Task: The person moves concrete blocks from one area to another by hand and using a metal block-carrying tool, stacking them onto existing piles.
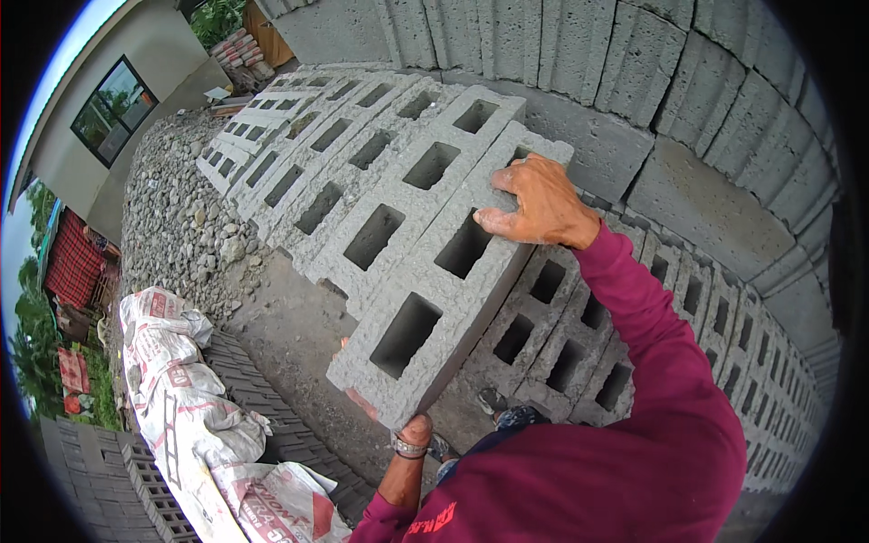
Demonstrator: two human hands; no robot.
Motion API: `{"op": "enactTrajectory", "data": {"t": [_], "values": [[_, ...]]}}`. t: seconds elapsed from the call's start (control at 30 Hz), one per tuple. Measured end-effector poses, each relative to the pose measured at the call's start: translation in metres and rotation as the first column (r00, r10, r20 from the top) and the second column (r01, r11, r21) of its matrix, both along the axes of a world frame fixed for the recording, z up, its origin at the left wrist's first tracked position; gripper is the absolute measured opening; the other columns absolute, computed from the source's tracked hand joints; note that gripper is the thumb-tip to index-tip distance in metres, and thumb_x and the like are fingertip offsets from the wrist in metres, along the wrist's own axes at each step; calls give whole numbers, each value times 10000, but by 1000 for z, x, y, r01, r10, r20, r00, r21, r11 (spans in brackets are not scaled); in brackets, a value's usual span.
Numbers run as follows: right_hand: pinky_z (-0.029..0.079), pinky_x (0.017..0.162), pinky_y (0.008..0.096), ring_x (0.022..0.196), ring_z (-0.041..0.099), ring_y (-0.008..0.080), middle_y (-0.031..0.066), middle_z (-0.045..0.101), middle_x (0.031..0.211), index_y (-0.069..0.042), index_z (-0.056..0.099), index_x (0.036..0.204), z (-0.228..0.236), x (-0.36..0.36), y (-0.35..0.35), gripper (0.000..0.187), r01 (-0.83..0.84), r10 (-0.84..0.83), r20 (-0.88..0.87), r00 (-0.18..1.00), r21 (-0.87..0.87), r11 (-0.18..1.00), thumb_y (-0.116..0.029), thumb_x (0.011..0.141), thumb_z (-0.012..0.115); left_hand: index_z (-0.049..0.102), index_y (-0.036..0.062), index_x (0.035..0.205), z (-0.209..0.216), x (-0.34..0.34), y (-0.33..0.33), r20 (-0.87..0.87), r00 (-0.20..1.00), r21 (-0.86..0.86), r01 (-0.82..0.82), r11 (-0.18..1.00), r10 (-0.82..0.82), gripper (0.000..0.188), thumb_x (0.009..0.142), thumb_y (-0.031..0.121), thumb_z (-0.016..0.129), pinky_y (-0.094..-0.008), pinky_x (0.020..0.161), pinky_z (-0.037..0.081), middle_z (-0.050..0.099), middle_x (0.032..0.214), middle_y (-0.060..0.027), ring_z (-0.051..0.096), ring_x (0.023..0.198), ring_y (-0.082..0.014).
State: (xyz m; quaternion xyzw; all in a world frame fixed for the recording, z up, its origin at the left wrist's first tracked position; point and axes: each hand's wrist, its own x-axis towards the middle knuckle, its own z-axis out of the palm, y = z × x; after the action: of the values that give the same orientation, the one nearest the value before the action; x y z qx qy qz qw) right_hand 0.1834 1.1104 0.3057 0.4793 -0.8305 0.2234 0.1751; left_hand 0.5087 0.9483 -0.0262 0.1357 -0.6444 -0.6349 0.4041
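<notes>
In the head view, a person in a maroon long-sleeved shirt (625, 434) grips a three-cavity hollow concrete block (438, 289) with both hands. The block lies slantwise across the middle, cavities facing up, along the near side of a row of similar grey blocks (389, 187); whether its underside rests on anything cannot be told. The right hand (543, 204) grasps its far part, fingers bent at the far cavity and thumb by the middle one. The left hand (415, 432), partly hidden, cups the near end from below, a bracelet (407, 446) at its wrist. Lower blocks (532, 312) spread to the right, under a block wall (593, 136). To the left lie a gravel heap (186, 195) and white-and-red sacks (195, 398), with a windowed building (172, 54) behind.
</notes>
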Motion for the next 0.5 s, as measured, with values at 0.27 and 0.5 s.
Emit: {"op": "enactTrajectory", "data": {"t": [0.27, 0.5], "values": [[426, 563, 464, 468, 500, 361, 203, 474, 476, 67, 603, 605, 1, -37, 8, 548, -12, 11, -34, 999, -37, 999, -463, 687, 715, 410, 46, 1368, 2, -42, 2, -173, 985, 47, -11, 999, 18, 972, 694, 664, 736, -490, 1022, 420, 485, 1356, -127, 492, 1216, -321], [416, 524, 443, 460, 493, 325, 178, 462, 467, 51, 612, 606, 2, -64, 21, 591, 25, -24, -32, 999, 16, 1000, -522, 690, 730, 195, 2, 1432, 40, -69, 24, -128, 989, -28, -82, 996, 78, 1094, 730, 725, 621, -497, 1090, 267, 245, 1459, -191, 276, 1330, -356]]}}
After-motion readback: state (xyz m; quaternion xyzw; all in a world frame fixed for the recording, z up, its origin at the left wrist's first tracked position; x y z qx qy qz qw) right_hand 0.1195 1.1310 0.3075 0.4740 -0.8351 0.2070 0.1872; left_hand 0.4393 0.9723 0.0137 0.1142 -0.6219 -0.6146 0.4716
